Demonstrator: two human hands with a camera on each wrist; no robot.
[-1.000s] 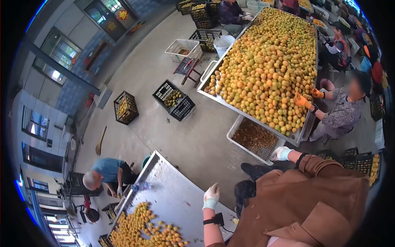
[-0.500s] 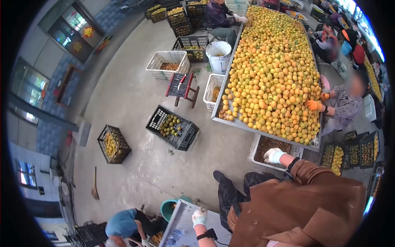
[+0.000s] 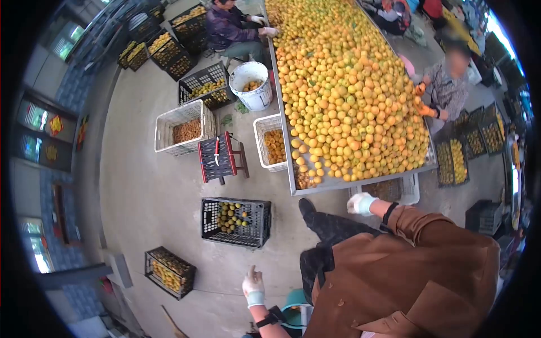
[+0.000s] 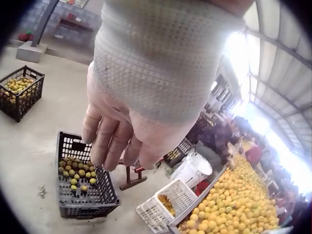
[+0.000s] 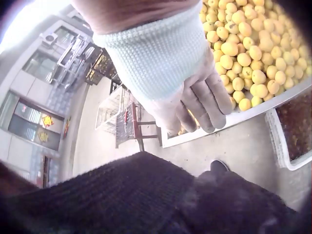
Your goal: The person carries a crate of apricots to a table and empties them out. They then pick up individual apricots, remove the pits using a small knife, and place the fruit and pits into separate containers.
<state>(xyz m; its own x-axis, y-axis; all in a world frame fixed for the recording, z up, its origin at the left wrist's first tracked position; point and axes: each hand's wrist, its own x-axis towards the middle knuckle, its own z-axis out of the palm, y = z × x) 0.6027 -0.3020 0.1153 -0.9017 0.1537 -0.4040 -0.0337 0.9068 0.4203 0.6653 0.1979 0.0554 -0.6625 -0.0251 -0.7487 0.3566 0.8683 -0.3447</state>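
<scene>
My left hand (image 3: 253, 286), in a white glove, hangs over the floor with nothing in it, its fingers loosely extended in the left wrist view. Beyond those fingers stands a black plastic crate (image 4: 87, 210) with greenish-yellow fruit (image 4: 78, 169) inside. My gloved right hand (image 3: 362, 204) hangs by the near edge of a metal table (image 3: 338, 185), and its fingers are relaxed and hold nothing. A large heap of yellow-orange round fruit (image 3: 349, 107) covers that table. In the right wrist view the fingers (image 5: 214, 105) overlap the table's edge.
A small stool (image 3: 217, 159) with a red-handled knife on it stands left of the table. Nearby are white crates (image 3: 204, 112) and a white bucket (image 3: 256, 97). Another black crate of fruit (image 3: 169, 276) sits at the lower left. People (image 3: 239, 31) work around the table.
The head view has turned left and come nearer the fruit-covered table. The second metal table has mostly left the view. Both hands remain without anything in them.
</scene>
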